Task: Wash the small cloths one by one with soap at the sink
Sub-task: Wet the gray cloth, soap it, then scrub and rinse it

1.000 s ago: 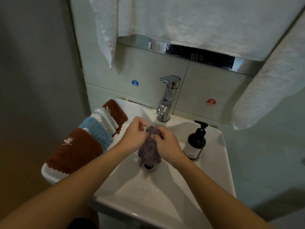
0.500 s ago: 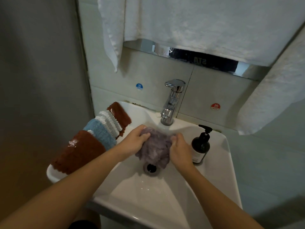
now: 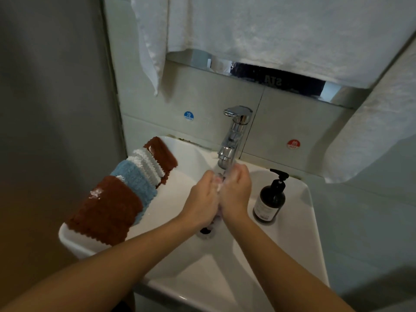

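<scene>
My left hand (image 3: 202, 199) and right hand (image 3: 236, 194) press palm to palm around a soggy purple cloth (image 3: 216, 216), fingers curled over it, under the chrome tap (image 3: 234, 136), above the glossy white sink (image 3: 202, 278). Nubbly brown, blue and white cloths (image 3: 119, 194) drape its left rim.

Both hands meet under the chrome faucet (image 3: 236, 136), over the white sink (image 3: 299, 221). The left hand (image 3: 202, 199) and right hand (image 3: 236, 192) press palm to palm around a purple cloth (image 3: 215, 216) — only a small part of it shows between them, with white suds at the fingertips. Water runs from the spout onto the hands. The drain (image 3: 205, 231) lies directly below.

Along the sink's left rim lie folded cloths: a brown cloth (image 3: 105, 210), a blue cloth (image 3: 137, 181), a white cloth (image 3: 148, 164) and another brown one (image 3: 162, 154), overlapping. A dark pump bottle (image 3: 271, 199) stands on the right rim — upright, just beside the right hand. White towels (image 3: 270, 30) hang above.
</scene>
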Available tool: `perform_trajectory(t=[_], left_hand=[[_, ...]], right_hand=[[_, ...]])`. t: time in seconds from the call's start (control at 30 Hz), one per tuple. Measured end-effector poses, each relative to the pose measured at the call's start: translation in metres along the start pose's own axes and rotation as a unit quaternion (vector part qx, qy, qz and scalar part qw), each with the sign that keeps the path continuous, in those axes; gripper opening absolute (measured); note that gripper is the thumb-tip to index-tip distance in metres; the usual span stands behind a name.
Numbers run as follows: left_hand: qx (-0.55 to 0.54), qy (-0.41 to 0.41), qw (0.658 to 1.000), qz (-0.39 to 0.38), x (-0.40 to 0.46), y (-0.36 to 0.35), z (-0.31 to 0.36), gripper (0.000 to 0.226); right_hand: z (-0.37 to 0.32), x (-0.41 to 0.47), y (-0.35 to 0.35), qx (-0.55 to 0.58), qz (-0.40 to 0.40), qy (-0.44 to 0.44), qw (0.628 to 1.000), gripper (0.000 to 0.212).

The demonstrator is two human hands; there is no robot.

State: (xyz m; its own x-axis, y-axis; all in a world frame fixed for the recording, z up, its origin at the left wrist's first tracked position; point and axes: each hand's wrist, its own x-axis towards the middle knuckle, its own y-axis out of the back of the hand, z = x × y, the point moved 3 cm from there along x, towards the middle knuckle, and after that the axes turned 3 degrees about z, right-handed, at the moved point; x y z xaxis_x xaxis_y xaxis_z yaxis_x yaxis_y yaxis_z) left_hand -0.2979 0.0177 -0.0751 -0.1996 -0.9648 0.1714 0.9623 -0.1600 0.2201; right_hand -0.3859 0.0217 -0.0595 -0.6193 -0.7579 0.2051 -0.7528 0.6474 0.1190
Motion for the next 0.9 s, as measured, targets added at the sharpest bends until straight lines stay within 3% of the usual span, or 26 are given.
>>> perform_trajectory(t=[0.03,0.1,0.2,0.27,0.37,0.43,0.5,0.57,0.67,0.77,0.83,0.9], left_hand=[[-0.007,-0.017,1.000,-0.007,0.000,-0.001,0.005,0.020],[0.000,-0.037,0.999,0.029,0.008,0.006,0.008,0.014],[0.003,-0.023,0.996,0.089,0.015,0.017,0.001,0.009],[-0.012,-0.007,0.999,0.042,0.003,0.008,0.002,0.006],[-0.020,-0.005,1.000,-0.010,-0.005,-0.003,0.007,0.010],[0.023,-0.004,0.999,0.038,0.008,0.006,0.006,0.012],[0.050,0.016,0.994,0.099,0.016,0.017,0.000,0.011],[0.035,0.024,0.996,0.075,0.008,0.012,0.000,0.011],[-0.014,0.012,1.000,-0.002,-0.008,-0.007,0.011,0.015],[0.017,-0.001,0.997,0.073,0.010,0.004,0.016,0.014],[0.066,0.011,0.992,0.111,0.019,0.015,0.011,0.012],[0.089,0.027,0.993,0.073,0.012,0.012,0.006,0.009]], right_hand=[[0.006,0.004,0.000,-0.014,0.009,-0.033,0.999,0.020],[0.016,-0.007,-0.004,-0.089,-0.059,-0.053,0.993,0.025],[0.004,-0.024,-0.003,-0.067,-0.137,0.025,0.988,0.030],[-0.005,-0.008,0.001,-0.021,-0.074,0.045,0.996,0.026],[0.006,0.007,0.003,0.008,-0.003,-0.071,0.997,0.015],[0.014,-0.011,-0.001,-0.082,-0.063,-0.057,0.993,0.018],[0.007,-0.026,-0.005,-0.085,-0.133,0.006,0.987,0.024],[-0.002,-0.014,-0.003,-0.033,-0.099,0.025,0.994,0.026],[0.013,0.018,0.002,0.041,0.012,-0.078,0.996,0.021],[0.034,-0.004,-0.009,-0.073,-0.078,-0.098,0.989,0.022],[0.026,-0.017,-0.011,-0.058,-0.120,-0.053,0.990,0.024],[0.010,-0.009,-0.005,-0.016,-0.088,-0.011,0.996,0.024]])
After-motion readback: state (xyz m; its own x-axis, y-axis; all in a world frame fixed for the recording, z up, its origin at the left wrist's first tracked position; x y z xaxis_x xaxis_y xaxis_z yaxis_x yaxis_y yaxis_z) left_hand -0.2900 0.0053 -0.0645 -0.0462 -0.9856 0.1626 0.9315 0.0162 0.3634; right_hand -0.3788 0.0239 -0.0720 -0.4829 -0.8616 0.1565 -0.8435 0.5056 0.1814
